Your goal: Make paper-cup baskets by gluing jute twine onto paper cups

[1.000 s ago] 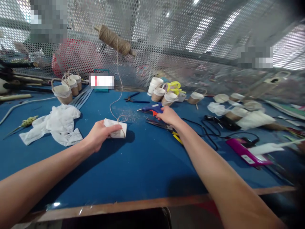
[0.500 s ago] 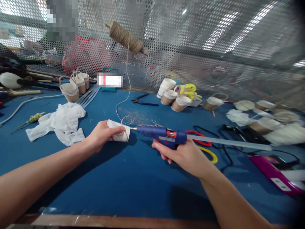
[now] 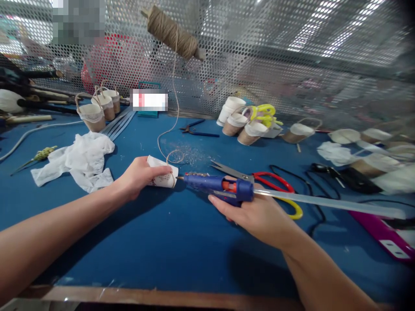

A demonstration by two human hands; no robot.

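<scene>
Two partly hidden grips: left fingers [image 3: 158, 172] hold a white cup [image 3: 164, 180], right fingers [image 3: 228, 209] a glue gun [image 3: 209, 183].

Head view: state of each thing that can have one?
White cup, tipped sideways, gripped in left hand
Glue gun, gripped in right hand, stick loaded, tip close to cup
Scissors, lying on table
Pliers, handles spread
Twine spool, strand drawn off
White cloth, crumpled
Three handled cups, upright
</scene>
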